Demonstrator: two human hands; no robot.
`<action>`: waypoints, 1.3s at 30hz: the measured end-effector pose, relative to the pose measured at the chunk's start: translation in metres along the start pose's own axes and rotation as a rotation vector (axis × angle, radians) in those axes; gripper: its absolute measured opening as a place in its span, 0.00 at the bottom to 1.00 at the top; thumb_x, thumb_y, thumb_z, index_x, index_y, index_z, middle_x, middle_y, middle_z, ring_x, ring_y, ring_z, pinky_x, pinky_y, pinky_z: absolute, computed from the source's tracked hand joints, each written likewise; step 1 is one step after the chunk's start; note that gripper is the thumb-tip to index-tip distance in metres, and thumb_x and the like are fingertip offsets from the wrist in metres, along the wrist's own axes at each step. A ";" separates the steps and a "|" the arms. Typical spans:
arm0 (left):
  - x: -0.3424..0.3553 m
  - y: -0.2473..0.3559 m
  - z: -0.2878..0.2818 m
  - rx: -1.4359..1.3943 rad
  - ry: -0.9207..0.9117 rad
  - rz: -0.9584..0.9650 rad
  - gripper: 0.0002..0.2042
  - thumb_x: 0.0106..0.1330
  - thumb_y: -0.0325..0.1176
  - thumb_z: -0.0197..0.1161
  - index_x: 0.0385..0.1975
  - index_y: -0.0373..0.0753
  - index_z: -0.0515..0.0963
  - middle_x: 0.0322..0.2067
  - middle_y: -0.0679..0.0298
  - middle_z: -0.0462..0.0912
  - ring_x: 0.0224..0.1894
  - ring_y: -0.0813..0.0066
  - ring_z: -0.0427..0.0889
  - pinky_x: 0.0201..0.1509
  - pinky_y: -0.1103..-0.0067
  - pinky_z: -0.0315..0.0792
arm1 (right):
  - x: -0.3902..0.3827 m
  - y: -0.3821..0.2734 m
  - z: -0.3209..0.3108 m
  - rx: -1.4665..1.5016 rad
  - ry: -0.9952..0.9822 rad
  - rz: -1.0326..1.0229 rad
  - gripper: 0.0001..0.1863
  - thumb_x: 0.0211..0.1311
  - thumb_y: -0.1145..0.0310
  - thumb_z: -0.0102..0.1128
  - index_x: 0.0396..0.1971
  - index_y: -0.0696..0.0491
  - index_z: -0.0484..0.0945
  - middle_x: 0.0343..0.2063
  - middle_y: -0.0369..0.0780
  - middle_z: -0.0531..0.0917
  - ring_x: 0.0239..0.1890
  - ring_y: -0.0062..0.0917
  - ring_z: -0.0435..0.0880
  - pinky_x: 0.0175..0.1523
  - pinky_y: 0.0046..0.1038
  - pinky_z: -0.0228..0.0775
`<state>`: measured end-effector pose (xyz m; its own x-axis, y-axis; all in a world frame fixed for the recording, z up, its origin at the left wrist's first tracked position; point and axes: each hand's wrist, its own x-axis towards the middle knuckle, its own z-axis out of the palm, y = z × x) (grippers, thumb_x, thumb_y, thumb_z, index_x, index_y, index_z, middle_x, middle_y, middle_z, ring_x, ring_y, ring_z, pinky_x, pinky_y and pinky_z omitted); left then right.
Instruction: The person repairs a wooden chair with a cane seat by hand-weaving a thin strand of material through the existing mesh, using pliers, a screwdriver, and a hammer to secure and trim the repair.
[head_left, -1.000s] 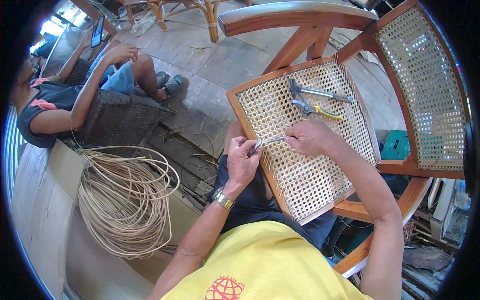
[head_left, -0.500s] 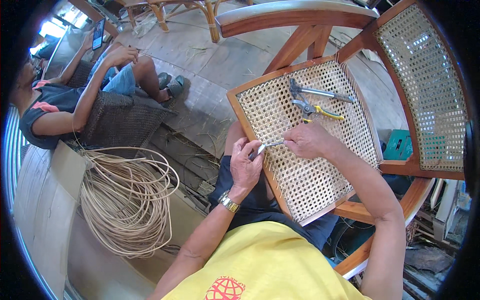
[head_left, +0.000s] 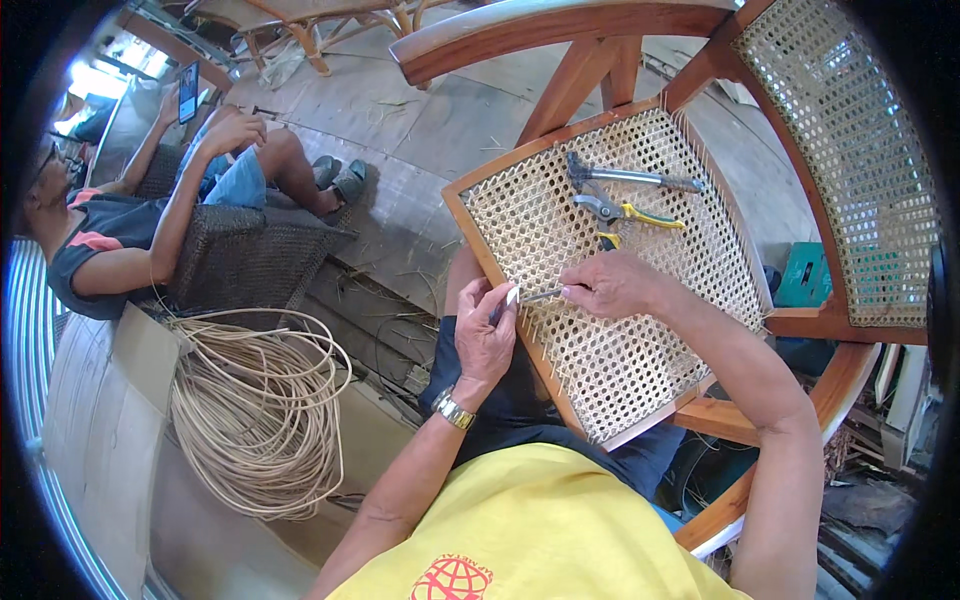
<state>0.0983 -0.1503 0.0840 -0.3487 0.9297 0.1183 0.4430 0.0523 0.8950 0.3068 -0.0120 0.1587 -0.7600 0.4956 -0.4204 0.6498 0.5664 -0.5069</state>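
A wooden chair's woven cane seat (head_left: 630,345) lay at the wearer's 1 o'clock, over the lap, its near-left frame edge close to both hands. Taking the seat's middle as the clock's centre, a thin rod (head_left: 543,295) reached across that edge near 9 o'clock. The right hand (head_left: 615,285) pinched the rod between thumb and fingertips; the left hand (head_left: 485,330), at 8 o'clock, had its fingers curled round a small tool (head_left: 499,308), mostly hidden, so its kind could not be told. On the cane at 12 to 1 o'clock lay 2 tools: a hammer (head_left: 640,178) and, just below it, yellow-handled shears (head_left: 652,216). The caned backrest (head_left: 845,150) rose at 2 o'clock, and a green box (head_left: 803,275) sat at 3. Farther off, a rattan coil (head_left: 265,420) lay at 8 o'clock, and a seated person (head_left: 110,240) at 9 held a phone (head_left: 187,92).
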 end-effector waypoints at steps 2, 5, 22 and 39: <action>-0.001 -0.001 -0.001 -0.014 -0.004 -0.019 0.12 0.67 0.27 0.72 0.49 0.38 0.86 0.53 0.58 0.78 0.51 0.71 0.80 0.53 0.78 0.76 | 0.000 0.000 -0.002 0.010 -0.010 0.013 0.16 0.73 0.55 0.51 0.40 0.50 0.82 0.32 0.48 0.86 0.39 0.46 0.87 0.47 0.50 0.76; 0.000 -0.005 -0.003 -0.026 0.001 -0.039 0.13 0.67 0.28 0.72 0.50 0.40 0.86 0.53 0.57 0.79 0.51 0.68 0.81 0.53 0.77 0.77 | 0.000 -0.007 -0.028 -0.034 -0.094 0.075 0.17 0.72 0.54 0.51 0.39 0.50 0.83 0.35 0.48 0.87 0.41 0.46 0.87 0.50 0.50 0.77; 0.003 -0.006 -0.002 -0.066 0.032 0.004 0.17 0.62 0.27 0.74 0.51 0.39 0.80 0.46 0.62 0.81 0.43 0.74 0.82 0.44 0.80 0.77 | 0.015 -0.048 -0.025 -0.270 -0.025 0.117 0.15 0.72 0.58 0.52 0.37 0.52 0.84 0.30 0.48 0.86 0.38 0.44 0.88 0.46 0.48 0.79; 0.015 -0.002 -0.008 -0.282 0.001 -0.370 0.37 0.56 0.29 0.81 0.63 0.30 0.65 0.51 0.55 0.82 0.51 0.73 0.82 0.54 0.80 0.77 | 0.019 -0.094 -0.020 -0.591 -0.008 0.173 0.08 0.61 0.64 0.63 0.29 0.50 0.87 0.25 0.43 0.87 0.33 0.34 0.91 0.35 0.43 0.80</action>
<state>0.0854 -0.1398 0.0879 -0.4415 0.8671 -0.2306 0.0473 0.2791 0.9591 0.2312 -0.0430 0.2132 -0.6417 0.6090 -0.4661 0.6590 0.7487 0.0710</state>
